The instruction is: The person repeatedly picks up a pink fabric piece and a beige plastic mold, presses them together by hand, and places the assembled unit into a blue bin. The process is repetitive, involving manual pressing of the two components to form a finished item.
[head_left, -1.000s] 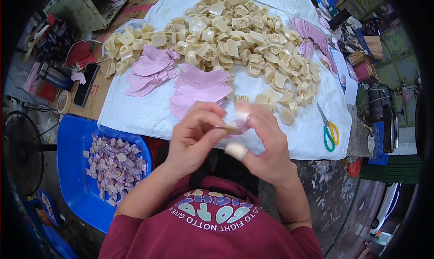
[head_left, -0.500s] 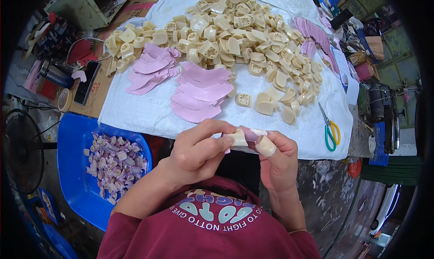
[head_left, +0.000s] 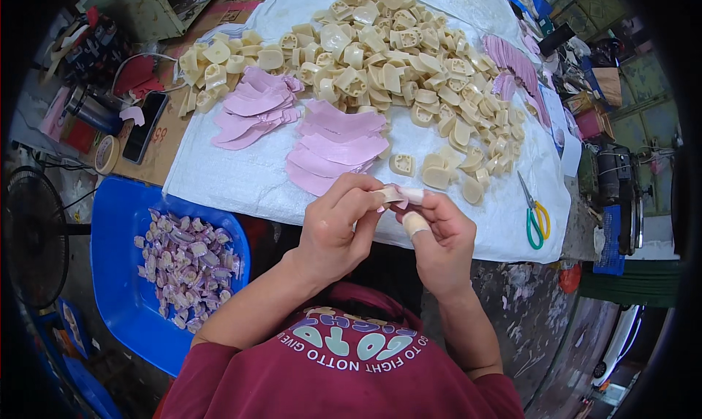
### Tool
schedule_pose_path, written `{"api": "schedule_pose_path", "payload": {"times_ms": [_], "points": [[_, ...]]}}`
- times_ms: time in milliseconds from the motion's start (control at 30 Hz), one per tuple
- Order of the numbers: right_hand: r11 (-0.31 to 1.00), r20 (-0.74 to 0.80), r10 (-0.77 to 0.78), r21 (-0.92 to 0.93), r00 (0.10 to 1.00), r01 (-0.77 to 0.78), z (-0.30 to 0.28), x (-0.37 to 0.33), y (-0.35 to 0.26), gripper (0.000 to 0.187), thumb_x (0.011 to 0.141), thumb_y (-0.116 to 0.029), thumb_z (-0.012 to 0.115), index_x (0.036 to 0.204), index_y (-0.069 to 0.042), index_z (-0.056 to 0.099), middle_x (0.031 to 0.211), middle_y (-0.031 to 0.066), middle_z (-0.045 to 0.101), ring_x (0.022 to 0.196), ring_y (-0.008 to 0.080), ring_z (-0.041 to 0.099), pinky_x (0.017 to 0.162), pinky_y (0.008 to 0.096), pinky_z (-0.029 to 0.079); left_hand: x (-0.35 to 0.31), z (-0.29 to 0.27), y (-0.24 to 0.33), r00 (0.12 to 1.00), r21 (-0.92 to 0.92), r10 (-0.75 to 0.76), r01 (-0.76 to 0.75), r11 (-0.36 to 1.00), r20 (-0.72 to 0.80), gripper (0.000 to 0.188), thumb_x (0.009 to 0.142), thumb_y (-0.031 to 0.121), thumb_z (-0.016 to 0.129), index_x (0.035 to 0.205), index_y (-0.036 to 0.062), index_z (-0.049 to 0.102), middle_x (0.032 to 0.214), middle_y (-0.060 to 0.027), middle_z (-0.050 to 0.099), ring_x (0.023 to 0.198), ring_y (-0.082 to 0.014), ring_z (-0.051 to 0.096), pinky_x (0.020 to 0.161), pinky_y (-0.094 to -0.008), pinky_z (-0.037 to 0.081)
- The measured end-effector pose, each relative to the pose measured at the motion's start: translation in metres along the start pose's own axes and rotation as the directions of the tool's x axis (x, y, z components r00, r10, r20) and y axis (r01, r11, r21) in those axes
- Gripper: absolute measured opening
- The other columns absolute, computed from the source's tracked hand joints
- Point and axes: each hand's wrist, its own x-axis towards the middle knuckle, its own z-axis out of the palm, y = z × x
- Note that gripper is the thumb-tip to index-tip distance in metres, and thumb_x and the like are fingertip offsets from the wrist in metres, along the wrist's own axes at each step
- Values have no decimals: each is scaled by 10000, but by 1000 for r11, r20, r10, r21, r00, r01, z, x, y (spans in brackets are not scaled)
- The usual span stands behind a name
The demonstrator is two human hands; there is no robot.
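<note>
Between my two hands is a cream plastic shoe heel (head_left: pixel 390 194) with a pink sheet piece partly around it. My left hand (head_left: pixel 338 221) pinches its left side with thumb and fingers. My right hand (head_left: pixel 444 240) closes on the other side; pale tape wraps its thumb and one finger. The fingers hide much of the heel. Just beyond my left hand, several pink cut pieces (head_left: pixel 340 150) lie overlapped on the white cloth (head_left: pixel 256 189). Farther off spreads a large heap of bare cream heels (head_left: pixel 391 75).
A blue tub (head_left: pixel 117 273) at the left holds many pink-covered heels (head_left: pixel 186 262). Scissors (head_left: pixel 537 218) with green and yellow handles lie on the right of the cloth. A phone (head_left: pixel 145 128) and a tape roll (head_left: pixel 107 155) rest at the left. More pink pieces (head_left: pixel 515 64) lie far right.
My hands have lifted slightly away from me and the heel has turned between the fingers. My right thumb has come down off it. The whole view has shifted a little.
</note>
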Motion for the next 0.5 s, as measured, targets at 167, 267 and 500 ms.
{"api": "schedule_pose_path", "payload": {"times_ms": [167, 267, 500], "points": [[942, 99, -121, -301, 988, 145, -7, 2, 9, 340, 812, 129, 432, 1095, 47, 602, 982, 88, 666, 787, 132, 613, 745, 251, 493, 0, -1, 4, 997, 62, 35, -39, 997, 68, 197, 728, -123, 617, 880, 0, 598, 892, -153, 600, 691, -295, 621, 563, -340, 491], [955, 140, -115, -257, 983, 148, -14, 9, 14, 329, 818, 127, 442, 1095, 53, 602, 1036, 83, 655, 856, 133, 611, 796, 261, 490, 1, -2, 9, 995, 155, -29, 14, 988, 91, 172, 756, -122, 611, 887, -12, 602, 986, -158, 586, 733, -242, 651, 584, -311, 514], [949, 158, 78, 292, 984, -122, -18, 5, 3, 301, 865, 34, 598, 1164, 58, 572, 1150, 105, 612, 1023, 181, 607, 914, 321, 500, 4, 1, 13, 848, -588, -442, 525, 615, 294, 86, 861, -78, 590, 936, -36, 582, 1190, -99, 457, 891, -138, 642, 755, -255, 556]]}}
